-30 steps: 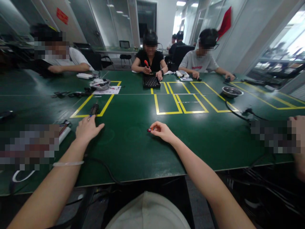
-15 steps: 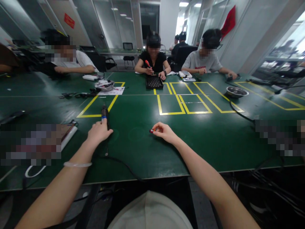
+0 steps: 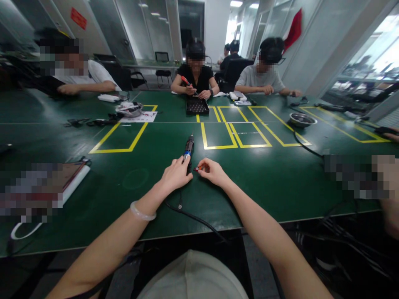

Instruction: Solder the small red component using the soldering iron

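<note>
My left hand (image 3: 177, 173) is wrapped over a black electric screwdriver (image 3: 188, 145) with a blue ring. The tool lies along the green table, its tip pointing away from me, and a black cord trails from its rear end. Close to its right side, my right hand (image 3: 213, 171) pinches a small red and orange piece (image 3: 196, 169). Fingers cover most of that piece, so its kind does not show. A narrow gap separates the two hands.
Yellow tape outlines (image 3: 220, 147) mark the green table (image 3: 264, 178). A metal bowl (image 3: 302, 120) stands at the right, and a black tray (image 3: 197, 109) sits before a co-worker across from me. Clear-wrapped items (image 3: 129, 109) lie at the back left. Other people sit around the table.
My left hand has carried the electric screwdriver to the right, up beside my right hand. The right hand stays in nearly the same place, still pinching the small piece. The view has shifted slightly.
</note>
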The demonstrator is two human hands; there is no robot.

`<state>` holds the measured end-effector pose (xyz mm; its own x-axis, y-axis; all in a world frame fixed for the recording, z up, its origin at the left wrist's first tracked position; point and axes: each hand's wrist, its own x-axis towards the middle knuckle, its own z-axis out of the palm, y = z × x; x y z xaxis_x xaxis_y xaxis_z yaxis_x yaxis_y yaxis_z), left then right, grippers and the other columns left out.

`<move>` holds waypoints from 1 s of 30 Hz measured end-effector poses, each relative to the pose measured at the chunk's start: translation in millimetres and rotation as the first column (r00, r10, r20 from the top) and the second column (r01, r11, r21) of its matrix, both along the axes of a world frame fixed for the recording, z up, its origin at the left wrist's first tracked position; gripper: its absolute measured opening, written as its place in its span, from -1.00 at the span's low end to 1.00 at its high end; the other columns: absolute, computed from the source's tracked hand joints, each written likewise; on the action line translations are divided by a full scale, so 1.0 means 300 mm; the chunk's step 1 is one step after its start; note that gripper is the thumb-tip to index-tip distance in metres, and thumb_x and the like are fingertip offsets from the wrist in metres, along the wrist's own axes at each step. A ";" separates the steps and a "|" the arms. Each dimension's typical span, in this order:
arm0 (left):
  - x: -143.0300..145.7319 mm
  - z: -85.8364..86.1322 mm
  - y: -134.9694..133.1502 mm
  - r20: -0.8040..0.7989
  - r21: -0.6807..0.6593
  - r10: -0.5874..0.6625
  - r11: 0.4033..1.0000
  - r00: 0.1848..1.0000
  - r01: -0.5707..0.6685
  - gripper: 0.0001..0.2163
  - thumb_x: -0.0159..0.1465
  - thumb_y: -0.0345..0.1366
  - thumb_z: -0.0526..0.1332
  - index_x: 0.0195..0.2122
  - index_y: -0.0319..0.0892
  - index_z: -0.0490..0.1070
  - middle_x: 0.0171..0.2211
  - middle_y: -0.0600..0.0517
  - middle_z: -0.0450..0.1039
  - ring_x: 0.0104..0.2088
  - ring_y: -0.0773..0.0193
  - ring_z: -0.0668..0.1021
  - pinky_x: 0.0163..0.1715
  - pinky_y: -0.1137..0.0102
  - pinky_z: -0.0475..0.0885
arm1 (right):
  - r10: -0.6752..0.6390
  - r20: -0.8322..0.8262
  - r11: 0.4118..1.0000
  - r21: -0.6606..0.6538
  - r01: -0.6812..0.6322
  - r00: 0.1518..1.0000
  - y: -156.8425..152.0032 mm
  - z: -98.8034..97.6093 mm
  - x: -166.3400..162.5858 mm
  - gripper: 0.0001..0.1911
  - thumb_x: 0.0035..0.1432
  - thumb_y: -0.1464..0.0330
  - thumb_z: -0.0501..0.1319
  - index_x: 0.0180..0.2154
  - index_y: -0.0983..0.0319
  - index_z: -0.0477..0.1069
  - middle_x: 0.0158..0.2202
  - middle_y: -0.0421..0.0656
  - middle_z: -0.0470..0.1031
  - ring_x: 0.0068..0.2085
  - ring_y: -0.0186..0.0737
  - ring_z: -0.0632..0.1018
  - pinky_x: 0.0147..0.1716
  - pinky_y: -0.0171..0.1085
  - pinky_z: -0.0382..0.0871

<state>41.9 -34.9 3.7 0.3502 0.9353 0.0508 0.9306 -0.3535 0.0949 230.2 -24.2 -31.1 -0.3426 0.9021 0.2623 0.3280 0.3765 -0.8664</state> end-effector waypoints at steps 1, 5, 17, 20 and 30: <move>0.008 -0.004 -0.001 0.015 0.002 -0.019 1.000 1.000 0.019 -0.34 0.22 -0.14 0.09 0.35 -0.16 0.02 0.24 -0.21 0.21 0.10 -0.14 0.36 -0.07 0.10 0.42 | -0.012 0.022 0.999 0.033 0.011 1.000 0.001 0.000 0.002 -0.85 0.03 0.41 0.24 -0.28 0.26 0.37 -0.42 -0.25 0.40 -0.45 -0.37 0.40 -0.39 -0.34 0.27; 0.006 -0.013 0.001 0.083 -0.032 -0.047 0.998 0.995 0.049 -0.31 0.21 -0.16 0.11 0.37 -0.18 0.00 0.29 -0.19 0.16 0.16 -0.15 0.33 0.04 0.08 0.35 | -0.037 0.085 0.996 0.088 0.029 0.996 0.001 -0.003 0.004 -0.85 0.03 0.44 0.23 -0.28 0.25 0.37 -0.39 -0.24 0.42 -0.41 -0.35 0.41 -0.36 -0.33 0.28; -0.027 -0.063 0.010 0.291 -0.115 -0.058 0.989 0.955 0.095 -0.29 0.20 -0.20 0.10 0.38 -0.20 -0.01 0.35 -0.18 0.05 0.30 -0.09 0.18 0.17 0.07 0.21 | 0.004 0.102 0.995 0.094 -0.014 0.995 -0.002 -0.011 -0.005 -0.87 0.08 0.40 0.25 -0.27 0.24 0.38 -0.38 -0.24 0.41 -0.40 -0.34 0.41 -0.34 -0.33 0.28; -0.018 -0.061 0.002 0.282 -0.108 -0.041 0.991 0.959 0.074 -0.29 0.19 -0.19 0.11 0.38 -0.20 0.00 0.35 -0.18 0.05 0.29 -0.12 0.20 0.16 0.08 0.23 | -0.001 0.123 0.995 0.097 -0.011 0.992 0.001 -0.013 -0.008 -0.87 0.08 0.39 0.26 -0.27 0.24 0.40 -0.38 -0.23 0.41 -0.40 -0.34 0.40 -0.34 -0.33 0.27; -0.003 -0.045 -0.014 0.252 -0.070 -0.034 0.996 0.967 0.053 -0.32 0.20 -0.20 0.13 0.37 -0.17 0.05 0.33 -0.17 0.09 0.25 -0.12 0.24 0.18 0.08 0.23 | 0.017 0.101 0.993 0.115 -0.028 0.995 0.003 -0.021 -0.024 -0.87 0.10 0.39 0.25 -0.25 0.22 0.36 -0.34 -0.22 0.41 -0.39 -0.32 0.40 -0.34 -0.32 0.26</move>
<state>41.0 -39.2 -9.8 0.3754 0.9241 0.0718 0.8576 -0.3757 0.3512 223.0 -23.5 -37.4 -0.3922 0.8593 0.3283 0.4011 0.4810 -0.7796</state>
